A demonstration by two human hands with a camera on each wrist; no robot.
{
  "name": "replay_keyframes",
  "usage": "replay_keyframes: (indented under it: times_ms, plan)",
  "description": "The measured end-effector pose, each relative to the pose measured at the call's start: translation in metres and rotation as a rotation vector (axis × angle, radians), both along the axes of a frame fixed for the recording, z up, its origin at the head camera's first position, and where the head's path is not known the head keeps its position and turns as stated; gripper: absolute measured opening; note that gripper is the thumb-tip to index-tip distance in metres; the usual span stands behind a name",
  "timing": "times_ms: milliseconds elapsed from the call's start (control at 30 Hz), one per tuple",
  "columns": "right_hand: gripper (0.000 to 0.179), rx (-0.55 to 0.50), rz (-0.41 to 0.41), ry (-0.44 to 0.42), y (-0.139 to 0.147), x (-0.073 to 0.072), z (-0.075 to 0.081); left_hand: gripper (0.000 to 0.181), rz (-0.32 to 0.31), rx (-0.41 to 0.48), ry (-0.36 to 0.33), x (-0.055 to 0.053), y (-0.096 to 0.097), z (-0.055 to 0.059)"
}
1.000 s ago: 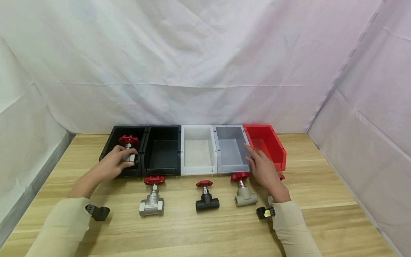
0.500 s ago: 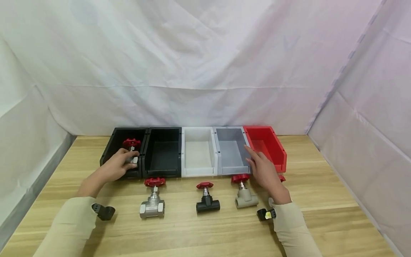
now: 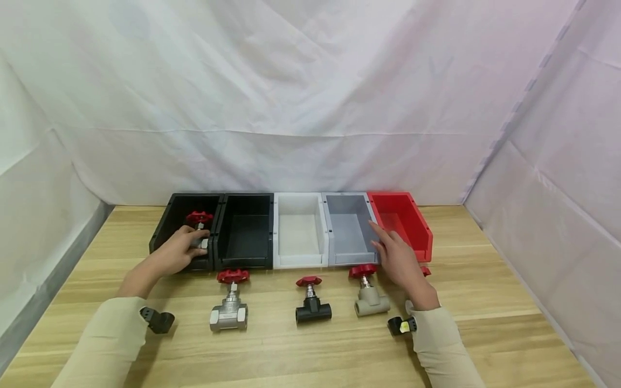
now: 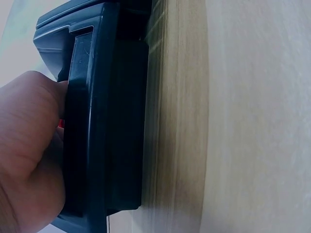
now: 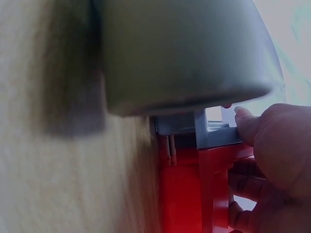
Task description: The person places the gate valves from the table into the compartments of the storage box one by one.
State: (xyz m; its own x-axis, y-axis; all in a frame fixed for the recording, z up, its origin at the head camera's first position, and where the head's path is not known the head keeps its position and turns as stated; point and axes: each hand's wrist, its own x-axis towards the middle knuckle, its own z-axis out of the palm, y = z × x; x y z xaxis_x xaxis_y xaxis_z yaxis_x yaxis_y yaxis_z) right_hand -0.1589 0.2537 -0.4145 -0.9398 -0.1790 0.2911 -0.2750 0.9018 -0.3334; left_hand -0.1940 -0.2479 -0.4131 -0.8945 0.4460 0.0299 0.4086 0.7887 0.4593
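Observation:
My left hand point(image 3: 176, 250) grips a metal gate valve with a red handwheel point(image 3: 199, 217) inside the far-left black bin point(image 3: 160, 226). The fingers cover much of the valve's body. In the left wrist view, that hand point(image 4: 29, 150) reaches over the bin's front wall point(image 4: 104, 121), which hides the valve almost wholly. My right hand point(image 3: 400, 261) lies over the border of the grey bin point(image 3: 351, 258) and red bin point(image 3: 423, 254), index finger extended, holding nothing. In the right wrist view its thumb point(image 5: 248, 126) is at the grey bin's edge.
A second black bin point(image 3: 245, 262) and a white bin point(image 3: 301, 261) complete the row. In front lie a metal valve point(image 3: 229, 313), a black valve point(image 3: 314, 311) and a beige valve point(image 3: 371, 302). Another red handwheel point(image 3: 425, 271) shows partly behind my right wrist.
My left hand has shifted slightly right with the metal valve inside the far-left bin, then stayed nearly still. The right hand keeps its place.

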Motion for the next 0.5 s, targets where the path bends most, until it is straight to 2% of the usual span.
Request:
replay_keyframes:
  times_ms: [500]
  plan:
    - [0.06,0.006,-0.002,0.007,-0.0006,0.0009,0.0004,0.045,0.021,0.004,-0.023,-0.0002,0.0009,0.0013]
